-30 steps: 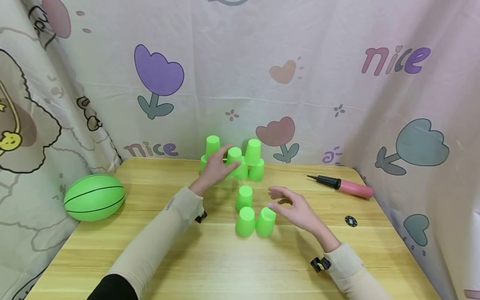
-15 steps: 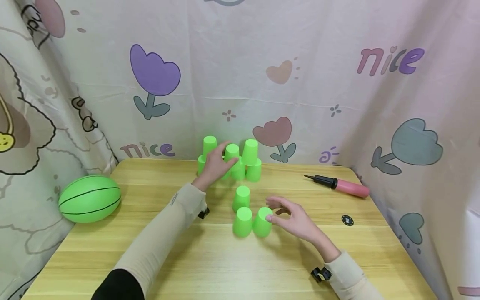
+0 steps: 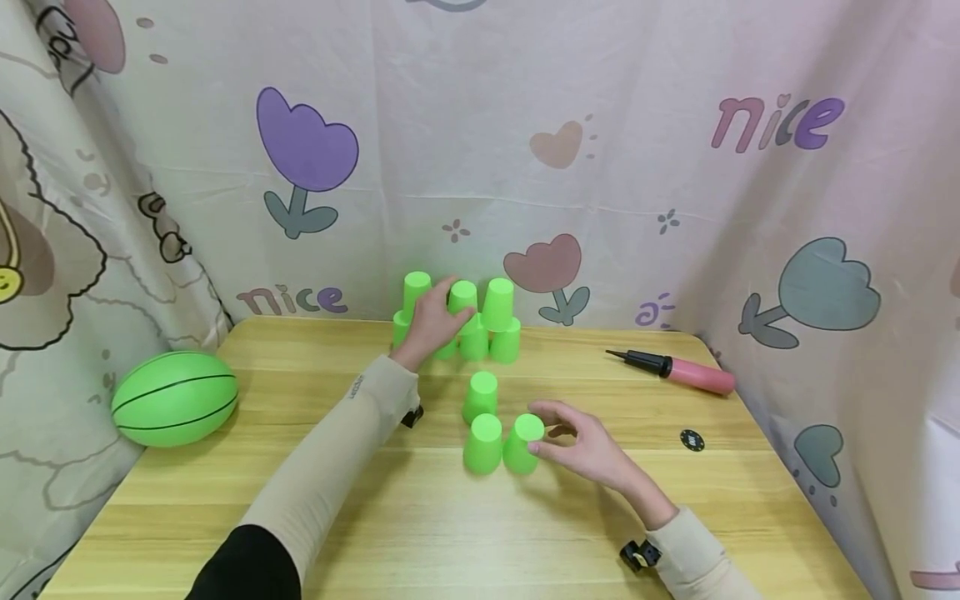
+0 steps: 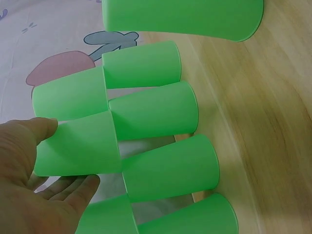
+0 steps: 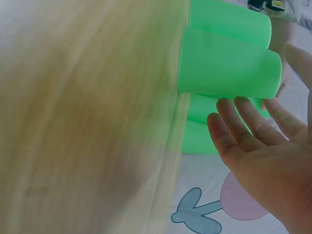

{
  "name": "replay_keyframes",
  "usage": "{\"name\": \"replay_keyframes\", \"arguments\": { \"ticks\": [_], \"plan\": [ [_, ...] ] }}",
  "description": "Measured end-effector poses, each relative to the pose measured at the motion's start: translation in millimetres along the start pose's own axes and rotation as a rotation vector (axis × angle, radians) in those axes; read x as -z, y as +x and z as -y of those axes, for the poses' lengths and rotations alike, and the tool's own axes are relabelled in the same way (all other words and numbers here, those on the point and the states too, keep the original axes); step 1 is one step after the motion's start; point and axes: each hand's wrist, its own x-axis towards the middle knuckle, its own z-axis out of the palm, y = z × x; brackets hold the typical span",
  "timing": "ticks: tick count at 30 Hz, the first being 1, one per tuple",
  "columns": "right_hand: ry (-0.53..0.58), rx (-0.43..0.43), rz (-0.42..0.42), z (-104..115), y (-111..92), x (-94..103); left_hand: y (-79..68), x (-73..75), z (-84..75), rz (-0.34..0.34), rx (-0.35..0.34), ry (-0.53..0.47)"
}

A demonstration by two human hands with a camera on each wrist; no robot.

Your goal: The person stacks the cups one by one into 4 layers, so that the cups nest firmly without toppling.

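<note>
Where the left hand (image 3: 432, 320) works: thumb and fingers pinch the middle upper cup (image 4: 80, 144) from both sides, upright above the row of four lower cups (image 4: 170, 168).
Upper tier neighbours: left upper cup (image 3: 417, 288) and right upper cup (image 3: 498, 305), one close on each side, leaving narrow finger room.
Back edge: lower cups stand near the rear edge of the table (image 3: 450, 533), curtain (image 3: 450, 158) directly beyond.
Right hand (image 3: 579, 446): fingers loosely bent, thumb apart, alongside the right near cup (image 3: 523, 446); not gripping; contact cannot be told.
Near group: left near cup (image 3: 483, 446) just beside the right one, rear near cup (image 3: 480, 397) behind; all upright.
Middle strip: open tabletop between near group and lower cups.
Right side: chip (image 3: 692, 440) and pump (image 3: 675, 372) well apart from the right hand, toward the right edge.
Left edge: green ball (image 3: 175, 398), well apart from the cups.
Front: open wood between the sleeves.
</note>
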Motion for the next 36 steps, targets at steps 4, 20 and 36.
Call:
{"name": "replay_keyframes", "arguments": {
  "ticks": [4, 20, 36],
  "plan": [
    [0.012, 0.003, 0.013, -1.5, -0.3, -1.9, 2.2, 0.3, -3.0, 0.000, 0.004, 0.001],
    [0.000, 0.029, 0.030, -6.5, -0.6, -3.4, 9.2, 0.4, -6.5, -0.020, 0.036, 0.029],
    [-0.007, 0.018, 0.029, -8.1, -1.7, -5.0, 14.7, -3.1, -2.8, -0.022, 0.018, 0.048]
  ]
}}
